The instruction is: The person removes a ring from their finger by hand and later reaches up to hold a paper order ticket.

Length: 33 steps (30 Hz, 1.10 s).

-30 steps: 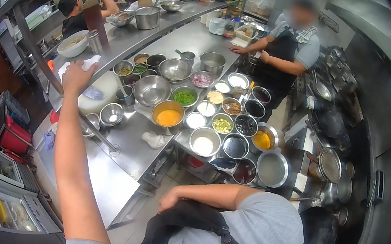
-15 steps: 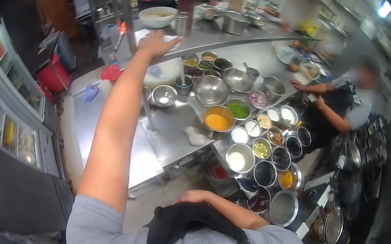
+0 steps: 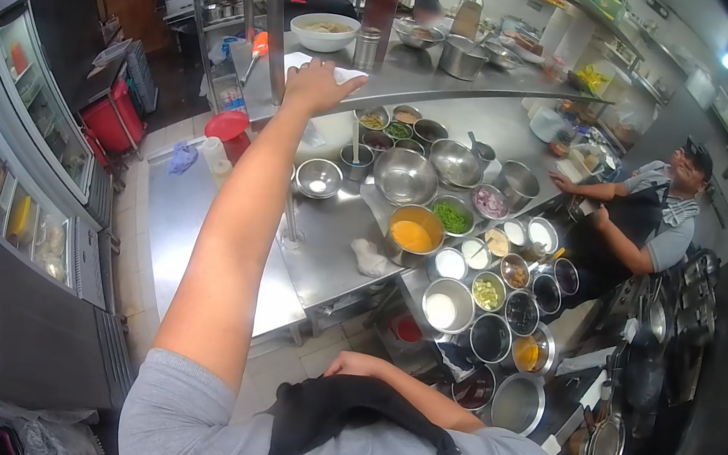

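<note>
Head view shows the left hand (image 3: 316, 89) laid over a white sheet (image 3: 348, 75) on the near edge of the raised shelf (image 3: 409, 70); its thumb is spread to the right, but I cannot tell if the fingers pinch the sheet. The right hand (image 3: 348, 364) is loosely bent near the waist, and whether it holds anything I cannot tell. A white bowl (image 3: 324, 34) and a shaker (image 3: 367, 47) stand just beyond the sheet, so a far push could, I think, knock them. A careless pull could drop the sheet toward the open food containers (image 3: 399, 130) below. Compared with one second ago, the camera has turned, so the shelf things appear more to the right, while the left hand remains on the sheet.
</note>
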{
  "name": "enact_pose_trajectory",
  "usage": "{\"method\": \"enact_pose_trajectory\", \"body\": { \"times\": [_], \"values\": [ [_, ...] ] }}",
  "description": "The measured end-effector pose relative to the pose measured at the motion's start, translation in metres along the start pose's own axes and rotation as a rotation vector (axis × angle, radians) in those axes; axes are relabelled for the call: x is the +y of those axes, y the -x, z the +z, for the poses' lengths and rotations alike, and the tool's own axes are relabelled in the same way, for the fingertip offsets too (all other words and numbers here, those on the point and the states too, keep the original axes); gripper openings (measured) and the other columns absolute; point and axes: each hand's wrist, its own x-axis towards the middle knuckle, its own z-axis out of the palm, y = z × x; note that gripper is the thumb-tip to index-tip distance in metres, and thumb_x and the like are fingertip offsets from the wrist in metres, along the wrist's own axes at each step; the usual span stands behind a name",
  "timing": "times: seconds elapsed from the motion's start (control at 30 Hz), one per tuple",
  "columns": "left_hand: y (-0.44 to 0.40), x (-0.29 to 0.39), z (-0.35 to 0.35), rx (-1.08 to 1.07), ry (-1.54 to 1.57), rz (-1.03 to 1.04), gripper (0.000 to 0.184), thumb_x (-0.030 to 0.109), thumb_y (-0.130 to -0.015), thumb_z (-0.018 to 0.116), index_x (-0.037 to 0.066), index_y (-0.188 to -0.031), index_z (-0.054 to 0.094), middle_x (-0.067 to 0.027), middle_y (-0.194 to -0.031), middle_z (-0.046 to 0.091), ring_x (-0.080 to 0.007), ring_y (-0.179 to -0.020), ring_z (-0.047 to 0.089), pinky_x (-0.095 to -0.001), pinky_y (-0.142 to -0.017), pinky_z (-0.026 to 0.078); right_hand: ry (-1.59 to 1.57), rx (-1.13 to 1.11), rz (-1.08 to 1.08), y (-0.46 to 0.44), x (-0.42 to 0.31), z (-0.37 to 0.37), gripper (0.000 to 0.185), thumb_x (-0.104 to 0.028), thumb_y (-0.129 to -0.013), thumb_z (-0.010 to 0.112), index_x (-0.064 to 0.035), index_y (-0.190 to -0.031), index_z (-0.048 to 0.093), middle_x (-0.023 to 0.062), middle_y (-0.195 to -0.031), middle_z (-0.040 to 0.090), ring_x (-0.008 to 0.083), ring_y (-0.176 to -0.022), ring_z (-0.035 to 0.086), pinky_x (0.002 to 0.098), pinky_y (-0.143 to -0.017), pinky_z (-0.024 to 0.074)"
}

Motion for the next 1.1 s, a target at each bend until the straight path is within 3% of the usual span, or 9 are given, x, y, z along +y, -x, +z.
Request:
{"method": "enact_pose_trajectory", "body": {
  "times": [0.6,0.67,1.1],
  "values": [
    [0.0,-0.005,0.009,0.184,0.032,0.06,0.083,0.071,-0.089,0.048,0.003,-0.135,0.058,-0.0214,-0.135,0.056,-0.0378,-0.128,0.052,-0.0508,-0.108,0.034,-0.01,0.021,0.023,-0.01,0.006,0.001,0.028,-0.022,-0.091,0.069,-0.0022,-0.109,0.073,0.0054,-0.094,0.077,0.0131,-0.081,0.067,0.033,-0.073,0.0525],
    [0.001,-0.003,0.004,0.023,-0.039,0.05,0.081,0.071,-0.089,0.047,0.006,-0.138,0.057,-0.0204,-0.137,0.056,-0.0375,-0.128,0.052,-0.0506,-0.109,0.034,0.002,0.03,-0.033,-0.013,0.012,0.003,0.026,-0.022,-0.091,0.068,-0.0019,-0.108,0.074,0.0042,-0.09,0.076,0.012,-0.08,0.066,0.0326,-0.072,0.0519],
    [0.007,0.001,0.0,0.039,-0.041,0.081,0.079,0.069,-0.091,0.046,0.004,-0.134,0.058,-0.0221,-0.132,0.059,-0.0382,-0.126,0.054,-0.0508,-0.106,0.037,-0.072,0.031,-0.015,-0.016,0.025,0.01,0.026,-0.023,-0.091,0.068,-0.0014,-0.104,0.075,0.0024,-0.089,0.076,0.0101,-0.08,0.064,0.0313,-0.072,0.0508]
  ]
}}
